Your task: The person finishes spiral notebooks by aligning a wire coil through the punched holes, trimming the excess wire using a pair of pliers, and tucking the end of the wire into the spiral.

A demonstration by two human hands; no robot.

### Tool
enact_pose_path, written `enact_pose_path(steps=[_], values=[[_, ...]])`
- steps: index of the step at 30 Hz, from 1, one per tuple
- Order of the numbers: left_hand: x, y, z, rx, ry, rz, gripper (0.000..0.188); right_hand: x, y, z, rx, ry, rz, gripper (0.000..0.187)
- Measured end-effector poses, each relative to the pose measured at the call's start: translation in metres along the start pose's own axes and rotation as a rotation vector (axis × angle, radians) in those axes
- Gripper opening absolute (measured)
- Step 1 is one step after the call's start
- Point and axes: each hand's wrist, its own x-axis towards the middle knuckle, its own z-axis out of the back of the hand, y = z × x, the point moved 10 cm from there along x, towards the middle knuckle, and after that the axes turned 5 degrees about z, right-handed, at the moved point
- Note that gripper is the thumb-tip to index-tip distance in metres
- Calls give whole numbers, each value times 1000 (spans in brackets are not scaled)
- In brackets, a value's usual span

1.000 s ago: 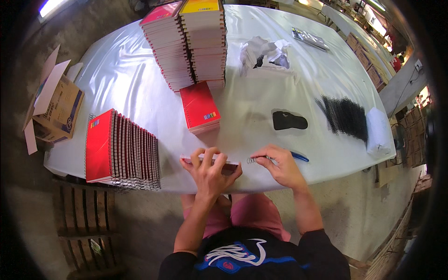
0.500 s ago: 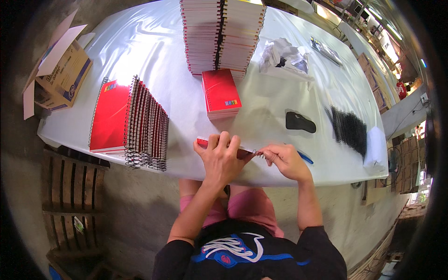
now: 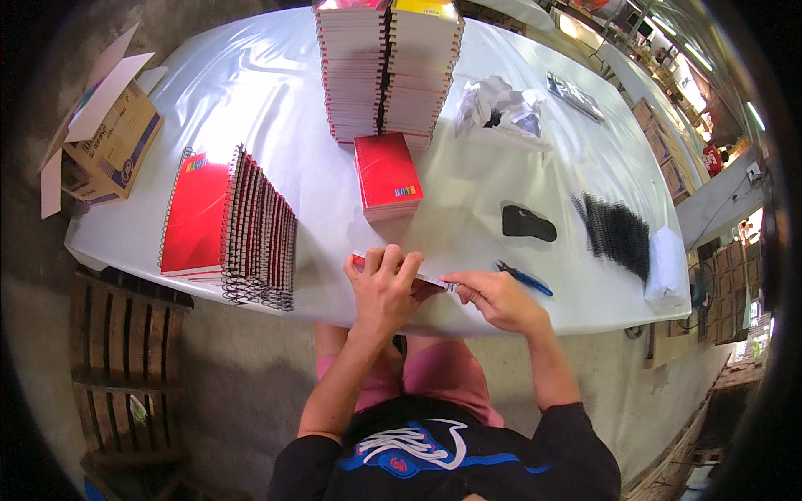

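My left hand (image 3: pixel 384 292) is closed around a small red notebook (image 3: pixel 358 261), tilted up near the table's front edge; fingers and palm cover most of it. At the notebook's right end, my right hand (image 3: pixel 494 299) pinches a dark spiral coil (image 3: pixel 452 286), of which only a short bit shows. Beyond my hands lies a short stack of red-covered pages (image 3: pixel 389 171). Blue-handled pliers (image 3: pixel 528 280) rest on the table just past my right hand. A flat black object (image 3: pixel 528 224) sits farther back.
Coil-bound red notebooks (image 3: pixel 259 234) stand stacked at left, near an open cardboard box (image 3: pixel 117 142). Two tall piles of notebooks (image 3: pixel 355 83) rise at the back. Loose black coils (image 3: pixel 614 234) and a white roll (image 3: pixel 666 265) lie at right, crumpled plastic (image 3: pixel 493 108) behind.
My right hand has shifted slightly left and down, closer to the notebook, and less of the coil shows. The pliers are now more fully visible. The whole view has shifted a little.
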Motion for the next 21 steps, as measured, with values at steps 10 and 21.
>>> enact_pose_path(steps=[10, 21], values=[[2, -7, 8, -101, -28, -56, 74, -57, -134, 100, -715, -334, -305, 57], [-5, 2, 8, -302, -118, -114, 53, 0, -29, 5, 620, -83, 172, 34]])
